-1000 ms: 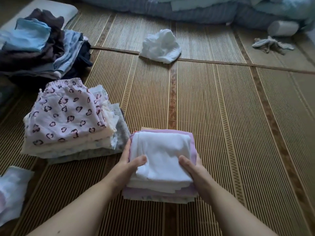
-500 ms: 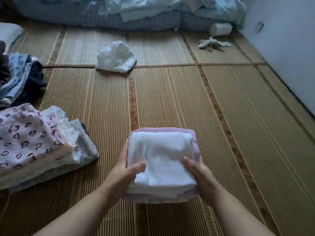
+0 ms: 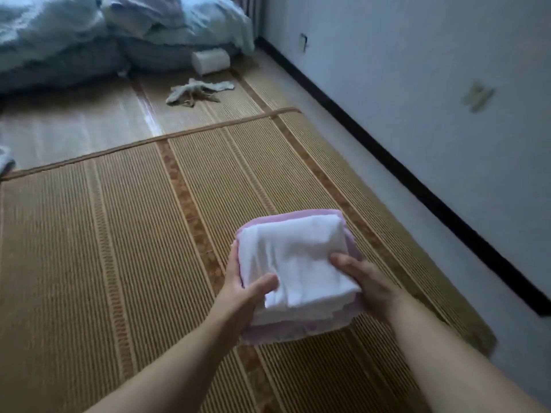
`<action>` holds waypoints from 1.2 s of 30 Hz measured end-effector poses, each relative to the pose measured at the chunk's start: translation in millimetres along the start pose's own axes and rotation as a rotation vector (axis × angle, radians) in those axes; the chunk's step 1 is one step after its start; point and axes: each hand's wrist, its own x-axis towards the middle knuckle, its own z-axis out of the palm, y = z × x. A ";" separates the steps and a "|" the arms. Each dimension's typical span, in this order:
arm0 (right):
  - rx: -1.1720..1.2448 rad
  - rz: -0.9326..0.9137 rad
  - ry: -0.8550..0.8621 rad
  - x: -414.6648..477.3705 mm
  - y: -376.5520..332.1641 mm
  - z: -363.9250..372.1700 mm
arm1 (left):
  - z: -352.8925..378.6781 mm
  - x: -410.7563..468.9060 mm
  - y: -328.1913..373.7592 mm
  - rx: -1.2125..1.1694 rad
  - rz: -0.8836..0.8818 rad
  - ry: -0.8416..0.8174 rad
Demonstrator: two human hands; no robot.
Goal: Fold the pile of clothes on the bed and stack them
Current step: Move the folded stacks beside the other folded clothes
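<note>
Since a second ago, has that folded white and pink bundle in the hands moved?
Yes. The bundle has shifted right: it lay over the mat's brown stripe, and is now right of it, nearer the wall.

no text, label, brand or number can be read, folded clothes point(image 3: 293, 257) show no legible print, small patch point(image 3: 478, 96) on the wall point(image 3: 402, 70) too blurred to read

Folded stack point(image 3: 298, 257) between my left hand point(image 3: 238, 290) and right hand point(image 3: 369, 281): white over lilac.
Mat point(image 3: 104, 263) beside my left hand: tan, brown patterned stripes.
Bedding point(image 3: 59, 46) beyond my left hand: pale blue.
</note>
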 end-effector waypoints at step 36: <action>-1.106 -0.564 0.103 -68.9 -93.8 177.0 | -72.6 -103.4 113.6 0.962 0.206 0.252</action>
